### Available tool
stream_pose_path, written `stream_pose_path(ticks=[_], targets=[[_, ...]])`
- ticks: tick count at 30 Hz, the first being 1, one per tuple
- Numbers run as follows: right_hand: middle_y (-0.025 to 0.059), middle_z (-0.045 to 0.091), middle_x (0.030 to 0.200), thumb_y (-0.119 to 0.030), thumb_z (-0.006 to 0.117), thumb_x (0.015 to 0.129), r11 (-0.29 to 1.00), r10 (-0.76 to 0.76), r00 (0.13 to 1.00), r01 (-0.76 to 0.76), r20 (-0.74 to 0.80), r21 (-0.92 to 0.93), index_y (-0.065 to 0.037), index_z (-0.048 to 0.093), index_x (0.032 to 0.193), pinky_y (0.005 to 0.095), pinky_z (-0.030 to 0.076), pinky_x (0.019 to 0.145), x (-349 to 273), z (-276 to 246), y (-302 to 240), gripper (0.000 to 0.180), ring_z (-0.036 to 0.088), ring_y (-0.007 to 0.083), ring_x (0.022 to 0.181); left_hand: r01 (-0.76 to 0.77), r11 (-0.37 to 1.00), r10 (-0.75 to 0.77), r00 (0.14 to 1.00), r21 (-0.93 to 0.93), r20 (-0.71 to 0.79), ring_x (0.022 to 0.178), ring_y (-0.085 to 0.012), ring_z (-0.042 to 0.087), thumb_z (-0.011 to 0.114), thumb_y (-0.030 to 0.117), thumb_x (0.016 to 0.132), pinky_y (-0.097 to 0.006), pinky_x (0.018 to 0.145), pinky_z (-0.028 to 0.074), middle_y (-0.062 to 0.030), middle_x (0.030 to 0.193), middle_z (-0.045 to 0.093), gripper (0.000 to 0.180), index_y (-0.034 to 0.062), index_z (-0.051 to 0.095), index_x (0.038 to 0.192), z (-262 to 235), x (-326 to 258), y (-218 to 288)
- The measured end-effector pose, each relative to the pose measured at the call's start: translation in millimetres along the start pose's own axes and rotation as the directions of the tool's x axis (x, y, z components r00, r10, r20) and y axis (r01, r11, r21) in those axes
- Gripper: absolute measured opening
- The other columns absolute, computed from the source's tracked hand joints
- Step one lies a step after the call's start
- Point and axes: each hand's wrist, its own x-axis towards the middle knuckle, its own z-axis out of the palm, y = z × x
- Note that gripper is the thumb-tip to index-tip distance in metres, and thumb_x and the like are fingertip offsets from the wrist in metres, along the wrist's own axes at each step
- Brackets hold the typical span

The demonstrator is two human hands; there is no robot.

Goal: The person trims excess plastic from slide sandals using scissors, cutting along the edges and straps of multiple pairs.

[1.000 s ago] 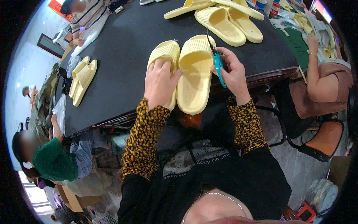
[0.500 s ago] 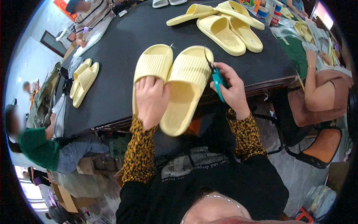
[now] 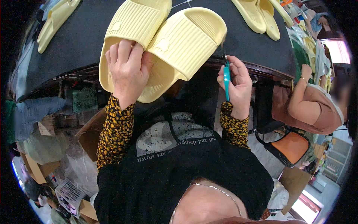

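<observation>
A pair of pale yellow slide slippers is in front of me, toes pointing away. My left hand (image 3: pixel 128 71) has its fingers tucked under the strap of the left slipper (image 3: pixel 136 20) and grips it, the thumb side against the right slipper (image 3: pixel 182 43). The right slipper leans to the right, its heel partly behind my left hand. My right hand (image 3: pixel 240 84) is closed round the teal handles of small scissors (image 3: pixel 226 80). Their dark blades point up beside the right slipper's outer edge; I cannot tell whether they touch it. A loose thread (image 3: pixel 182 3) shows beyond the slippers.
The black tabletop (image 3: pixel 257 56) lies beneath and beyond the slippers. More yellow slippers lie at the far left (image 3: pixel 57 22) and far right (image 3: pixel 257 15). A person's bare arm (image 3: pixel 302 95) is at the right, near an orange-seated chair (image 3: pixel 291 147). Cardboard boxes stand lower left.
The view has shifted, and the slippers appear larger and higher. The right slipper tilts further right. The scissors now stand upright by its side, lower along the edge.
</observation>
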Motion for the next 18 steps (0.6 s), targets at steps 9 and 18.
stream_pose_path(ticks=[9,18], targets=[[0.0039,0.059,0.110,-0.012,0.083,0.067,0.902,0.004,0.979,0.085,0.206,-0.424,-0.007,0.054,0.125,0.0246,0.049,0.076,-12.5,-16.6,-25.5,0.065,0.058,0.0119,0.090,-0.046,0.999,0.045,0.998,-0.019,-0.042,0.087,-0.0275,0.051,0.071,0.008,0.069,-0.040,0.078,0.039,-0.0089,0.097,0.058,0.020,0.0031,0.065,0.088,-9.5,-22.9,-1.7],[0.0067,0.061,0.104,-0.012,0.082,0.068,0.875,0.113,0.963,0.021,0.245,-0.484,-0.005,0.055,0.122,0.0291,0.052,0.071,-12.3,-13.9,-37.6,0.060,0.061,0.0149,0.086,-0.061,0.998,0.061,0.997,0.007,-0.036,0.088,-0.0276,0.051,0.067,0.005,0.069,-0.040,0.078,0.039,-0.0089,0.096,0.057,0.017,0.0030,0.066,0.086,-7.1,-27.2,-5.6]])
